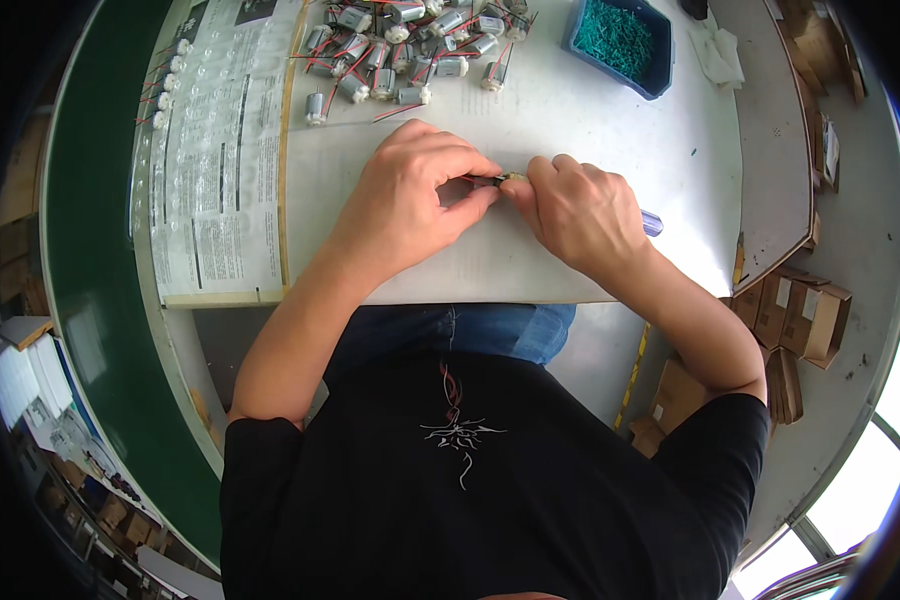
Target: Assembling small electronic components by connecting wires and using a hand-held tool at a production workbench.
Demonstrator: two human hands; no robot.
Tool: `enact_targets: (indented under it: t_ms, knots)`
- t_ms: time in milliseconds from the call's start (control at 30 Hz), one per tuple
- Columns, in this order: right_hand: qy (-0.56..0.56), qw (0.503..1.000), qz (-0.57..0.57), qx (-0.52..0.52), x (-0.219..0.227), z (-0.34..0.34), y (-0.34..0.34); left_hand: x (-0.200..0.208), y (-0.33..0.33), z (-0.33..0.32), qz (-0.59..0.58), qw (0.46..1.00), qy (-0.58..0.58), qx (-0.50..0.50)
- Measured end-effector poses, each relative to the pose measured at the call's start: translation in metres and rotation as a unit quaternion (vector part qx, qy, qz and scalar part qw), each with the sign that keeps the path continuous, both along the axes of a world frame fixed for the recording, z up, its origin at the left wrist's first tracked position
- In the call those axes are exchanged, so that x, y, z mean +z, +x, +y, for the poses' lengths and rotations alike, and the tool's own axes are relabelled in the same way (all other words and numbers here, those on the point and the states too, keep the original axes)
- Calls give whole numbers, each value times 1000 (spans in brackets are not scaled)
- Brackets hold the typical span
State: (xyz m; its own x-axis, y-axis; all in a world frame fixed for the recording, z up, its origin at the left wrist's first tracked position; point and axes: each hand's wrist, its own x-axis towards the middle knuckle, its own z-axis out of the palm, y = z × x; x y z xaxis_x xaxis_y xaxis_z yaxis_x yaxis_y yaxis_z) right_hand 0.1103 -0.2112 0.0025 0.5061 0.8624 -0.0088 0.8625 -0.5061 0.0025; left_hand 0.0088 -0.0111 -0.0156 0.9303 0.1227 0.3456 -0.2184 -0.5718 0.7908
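Observation:
Near the middle of the table my left hand [415, 190] is closed, thumb and index finger pinching thin red and dark wires [483, 181]. Close by, my right hand [588, 213] is closed around what looks like a small motor. Only its off-white end [513, 178] shows between the fingertips of the two hands, and the fingers hide the rest. A bluish translucent handle [652, 223] juts out beside the heel of my right hand. Whether that hand grips it or it lies on the table, I cannot tell.
Beyond my hands lies a pile of small silver motors [380, 68] with red wires. A blue bin [660, 84] of green small pieces stands at the far right, beside a white cloth [718, 56]. At left, a clear tray [205, 150] covers printed sheets, with several white-ended motors [166, 101] along its edge.

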Motion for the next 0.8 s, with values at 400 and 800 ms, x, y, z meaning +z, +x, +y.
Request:
enact_targets:
  t_ms: [400, 800]
  knots:
    - [78, 994, -51, 53, -7, -3, -3, 0, 0, 1, 14, 1000, -2, -6]
    - [64, 997, -27, 34, 0, 2, -2, -1, -1, 2, 5, 1000, 4, -10]
